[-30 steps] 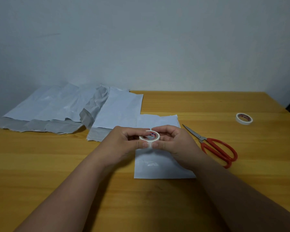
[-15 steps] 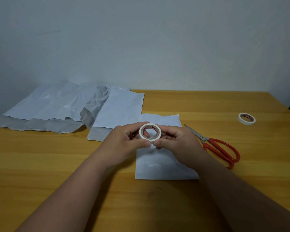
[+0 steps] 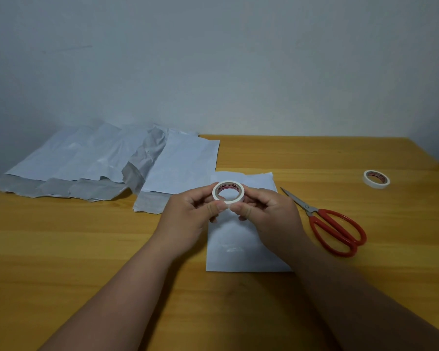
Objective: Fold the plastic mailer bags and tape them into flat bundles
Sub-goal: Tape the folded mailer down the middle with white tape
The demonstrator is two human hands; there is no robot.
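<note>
Tilted up to face the camera, tape roll (image 3: 228, 191) sits gripped between both hands' fingers (image 3: 219, 206) above folded mailer (image 3: 241, 247).

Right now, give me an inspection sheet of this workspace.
Surface: wooden table, bare at front.
Job's things: folded mailer flat under the hands; unfolded mailers spread far left; tape roll held above the folded mailer; scissors closed, right of it.
Clutter: spare roll far right.
Grippers: left hand and right hand both pinch the tape roll.
Cables: nothing seen.
Surroundings: plain wall behind.
</note>
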